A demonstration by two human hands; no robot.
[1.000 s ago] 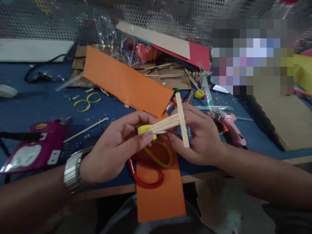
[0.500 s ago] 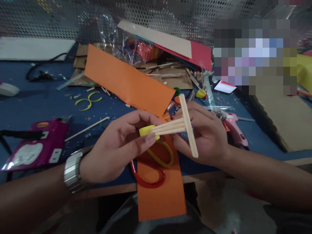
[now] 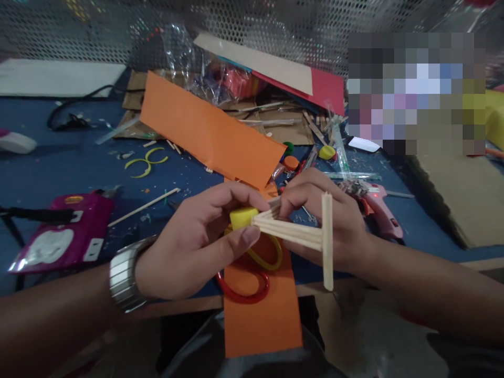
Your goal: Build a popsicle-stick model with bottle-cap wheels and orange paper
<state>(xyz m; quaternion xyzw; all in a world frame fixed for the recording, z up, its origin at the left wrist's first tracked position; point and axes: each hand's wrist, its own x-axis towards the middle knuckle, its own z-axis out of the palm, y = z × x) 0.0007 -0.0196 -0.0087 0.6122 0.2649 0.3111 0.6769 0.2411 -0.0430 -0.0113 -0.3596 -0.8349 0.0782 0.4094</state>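
Observation:
In the head view, my left hand (image 3: 197,241) pinches a yellow bottle cap (image 3: 242,216) and the narrow end of a wooden stick frame (image 3: 291,231) between thumb and fingers. The frame is made of pale sticks that spread from the cap, with a crosspiece (image 3: 327,241) standing upright at its right end. Closed around the frame's far side is my right hand (image 3: 331,220); the frame hides some of its fingers. Below the hands, scissors (image 3: 246,299) with red and yellow handles lie on an orange paper strip (image 3: 263,331).
A pink glue gun (image 3: 380,210) lies to the right, near a cardboard sheet (image 3: 452,205). A purple power strip (image 3: 63,231) is at the left. Folded orange paper (image 3: 208,131), loose caps (image 3: 291,163) and cut yellow rings (image 3: 145,161) lie farther back.
The stick frame has turned, so its crosspiece now stands upright and lower to the right. My right hand has shifted around it, while my left hand keeps hold of the cap end.

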